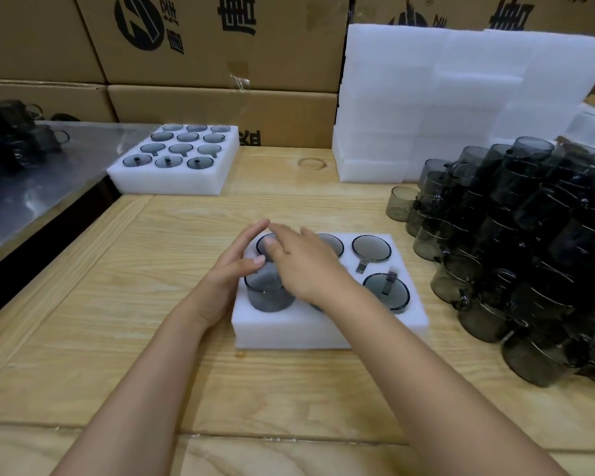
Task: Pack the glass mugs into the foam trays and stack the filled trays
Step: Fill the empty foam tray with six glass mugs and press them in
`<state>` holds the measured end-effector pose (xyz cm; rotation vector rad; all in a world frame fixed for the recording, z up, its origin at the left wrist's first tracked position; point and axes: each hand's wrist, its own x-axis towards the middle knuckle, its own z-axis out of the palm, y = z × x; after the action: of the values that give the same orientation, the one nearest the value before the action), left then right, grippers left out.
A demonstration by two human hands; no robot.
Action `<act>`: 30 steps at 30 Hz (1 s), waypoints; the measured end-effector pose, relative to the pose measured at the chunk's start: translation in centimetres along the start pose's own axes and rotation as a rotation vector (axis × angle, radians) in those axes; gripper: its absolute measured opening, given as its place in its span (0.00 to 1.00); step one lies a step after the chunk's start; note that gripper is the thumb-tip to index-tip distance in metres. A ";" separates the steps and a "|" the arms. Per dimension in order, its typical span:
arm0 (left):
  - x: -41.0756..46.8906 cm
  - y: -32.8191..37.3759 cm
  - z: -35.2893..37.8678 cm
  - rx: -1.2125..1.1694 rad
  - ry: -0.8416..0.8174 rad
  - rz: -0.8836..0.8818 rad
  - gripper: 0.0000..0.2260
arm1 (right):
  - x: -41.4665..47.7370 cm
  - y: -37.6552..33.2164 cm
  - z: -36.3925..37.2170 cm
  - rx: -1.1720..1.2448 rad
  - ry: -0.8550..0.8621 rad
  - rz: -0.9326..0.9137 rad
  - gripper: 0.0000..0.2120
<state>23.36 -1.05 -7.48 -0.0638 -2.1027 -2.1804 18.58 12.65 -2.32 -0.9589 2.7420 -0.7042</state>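
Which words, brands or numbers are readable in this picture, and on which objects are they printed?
Cardboard boxes behind the table: black printed logo and large Chinese characters, cut off or seemingly upside down; I cannot read them reliably.
Lower box: a partial black character, hidden behind the table edge.
Foam trays, glass mugs, foam stack: no text visible.
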 end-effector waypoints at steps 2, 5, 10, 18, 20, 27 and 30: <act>-0.1 -0.2 0.0 0.066 -0.009 0.013 0.36 | 0.4 0.8 0.9 -0.054 -0.075 -0.010 0.22; 0.0 -0.4 0.0 0.200 -0.004 0.011 0.33 | 0.4 1.6 1.5 -0.162 -0.070 0.012 0.23; 0.1 -0.5 0.0 0.300 -0.069 0.061 0.27 | 0.6 1.8 1.9 -0.309 -0.074 0.054 0.25; -0.1 -0.8 -1.1 0.026 -0.088 -0.053 0.27 | 0.4 3.0 1.2 -0.178 -0.079 -0.018 0.26; -0.2 -0.5 -1.2 0.017 -0.116 -0.063 0.26 | 0.2 3.5 0.8 -0.133 -0.104 -0.055 0.25; -0.1 0.0 -1.6 0.058 -0.167 -0.068 0.33 | 0.0 3.1 1.4 -0.272 -0.100 -0.070 0.23; -0.3 0.4 -1.3 0.085 -0.153 -0.056 0.34 | -0.3 2.9 1.6 -0.302 -0.076 -0.046 0.23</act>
<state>23.78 -2.34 -7.15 -0.1719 -2.3025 -2.1780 17.70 14.26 -5.13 -1.0835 2.8167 -0.2559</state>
